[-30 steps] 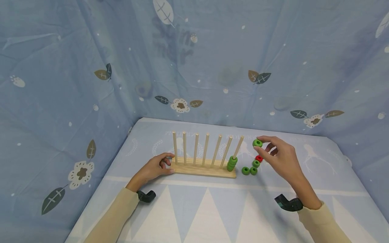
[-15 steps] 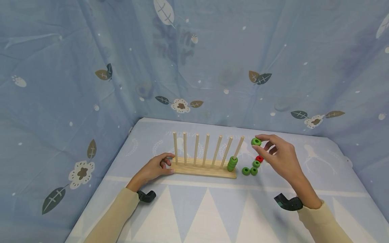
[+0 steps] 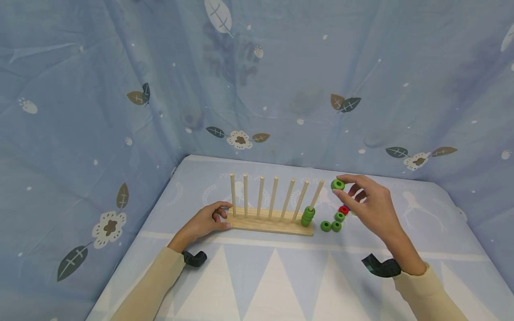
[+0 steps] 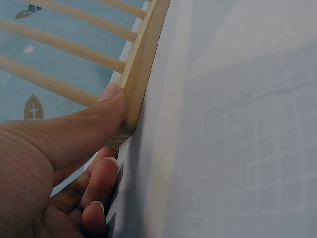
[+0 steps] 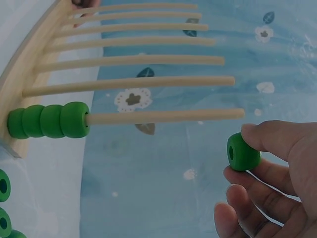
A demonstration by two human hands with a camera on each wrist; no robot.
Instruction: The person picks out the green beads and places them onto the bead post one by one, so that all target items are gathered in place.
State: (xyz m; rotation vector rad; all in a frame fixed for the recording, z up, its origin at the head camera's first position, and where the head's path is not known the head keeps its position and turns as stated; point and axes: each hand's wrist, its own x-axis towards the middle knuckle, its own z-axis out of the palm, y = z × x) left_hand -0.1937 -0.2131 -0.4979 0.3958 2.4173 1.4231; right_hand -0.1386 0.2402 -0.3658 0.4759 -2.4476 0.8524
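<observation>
With green ring [image 3: 338, 184] pinched in right hand [image 3: 371, 207] just beside the rightmost peg [image 3: 317, 194] tip (four rings stacked below), line hole up squarely, left hand [image 3: 202, 223] gripping wooden base [image 3: 270, 225].

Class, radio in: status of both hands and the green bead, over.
Right hand pinches green bead beside last peg's tip. Left hand grips rack end. Nothing between bead and peg.

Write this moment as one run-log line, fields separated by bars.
right hand: pinches green wooden ring near tip of rightmost peg | left hand: grips wooden peg rack end | peg: four green rings
</observation>
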